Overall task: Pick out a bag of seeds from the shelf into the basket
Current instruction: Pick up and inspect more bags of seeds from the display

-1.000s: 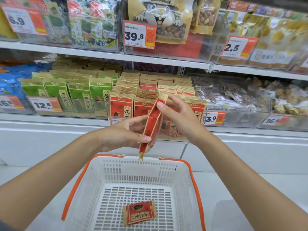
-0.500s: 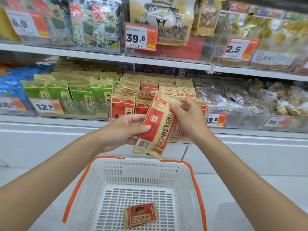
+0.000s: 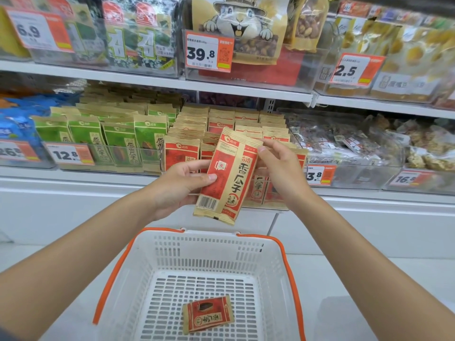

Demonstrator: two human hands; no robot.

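Here, in the head view, a red-and-tan sunflower seed packet [image 3: 227, 175] hangs upright above the white basket [image 3: 209, 249]. The left hand [image 3: 179, 187] grips its nine o'clock edge, and the right hand [image 3: 280, 173] pinches its one o'clock corner. A second seed packet [image 3: 208, 313] lies flat on the basket floor, at six o'clock.

The seed bag [image 3: 227, 175] reads 洽洽 and 香瓜子. The upper price tag [image 3: 208, 54], above the left hand [image 3: 179, 187], says 39.8; the lower price tag [image 3: 70, 155], left of it, says 12.8.
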